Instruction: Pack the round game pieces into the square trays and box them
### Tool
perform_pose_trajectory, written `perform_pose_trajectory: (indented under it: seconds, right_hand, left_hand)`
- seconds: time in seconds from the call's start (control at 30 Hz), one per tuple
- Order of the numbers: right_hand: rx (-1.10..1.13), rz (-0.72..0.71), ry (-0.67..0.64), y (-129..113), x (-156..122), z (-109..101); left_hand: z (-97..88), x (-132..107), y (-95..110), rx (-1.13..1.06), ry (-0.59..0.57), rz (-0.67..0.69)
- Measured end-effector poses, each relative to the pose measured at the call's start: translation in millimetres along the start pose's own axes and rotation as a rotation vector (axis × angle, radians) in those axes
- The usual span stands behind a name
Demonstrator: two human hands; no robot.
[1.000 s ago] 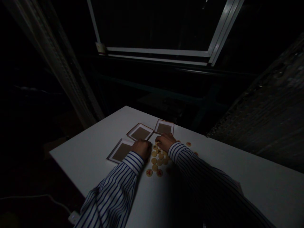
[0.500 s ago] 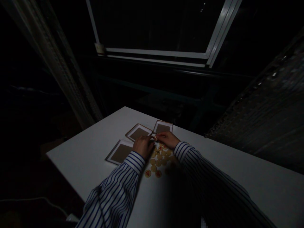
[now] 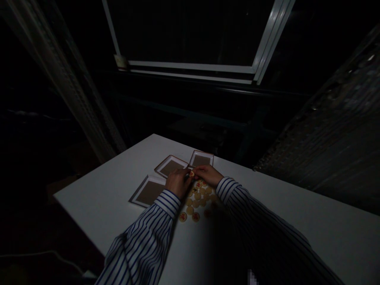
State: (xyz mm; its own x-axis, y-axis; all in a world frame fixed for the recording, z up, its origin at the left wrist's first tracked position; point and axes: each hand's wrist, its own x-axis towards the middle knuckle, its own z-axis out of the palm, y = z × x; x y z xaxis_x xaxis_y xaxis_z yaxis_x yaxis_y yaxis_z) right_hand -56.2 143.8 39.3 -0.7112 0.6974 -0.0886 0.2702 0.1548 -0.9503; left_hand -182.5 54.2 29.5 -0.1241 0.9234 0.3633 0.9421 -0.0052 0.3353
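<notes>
A round wooden xiangqi piece [image 3: 192, 173] with a red mark is held up between my two hands at the fingertips. My right hand [image 3: 208, 174] pinches it from the right. The fingers of my left hand [image 3: 177, 183] are curled and meet it from the left; their tips are partly hidden. Below the hands lies a loose cluster of xiangqi pieces [image 3: 197, 196], most showing plain faces and several showing red or black characters. Just left of my left hand is a shallow open box [image 3: 139, 189]. Beyond the hands are a second box [image 3: 160, 164] and a third box [image 3: 211, 159].
Everything stands on a white table [image 3: 97, 186], whose far edge runs beneath a dark window with a pale frame [image 3: 190, 67]. Curtains [image 3: 68, 79] hang at the left, and a shiny textured sheet [image 3: 332, 118] is at the right. A white cable [image 3: 59, 255] lies low at the left.
The held piece has turned from nearly edge-on to show its marked face. Both hands stay in almost the same place over the table. The whole view has shifted slightly.
</notes>
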Motion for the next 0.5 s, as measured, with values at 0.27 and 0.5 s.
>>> perform_pose_trajectory:
  seconds: [0.27,0.5]
  right_hand:
    - [-0.024,-0.028,0.079,-9.8,-12.2,-8.7]
    - [-0.069,-0.073,0.155,-19.1,-32.9,-35.7]
  left_hand:
    - [-5.3,-3.0,3.1,-0.031,0.051,0.025]
    - [-14.0,-7.2,13.7,-0.098,0.113,0.051]
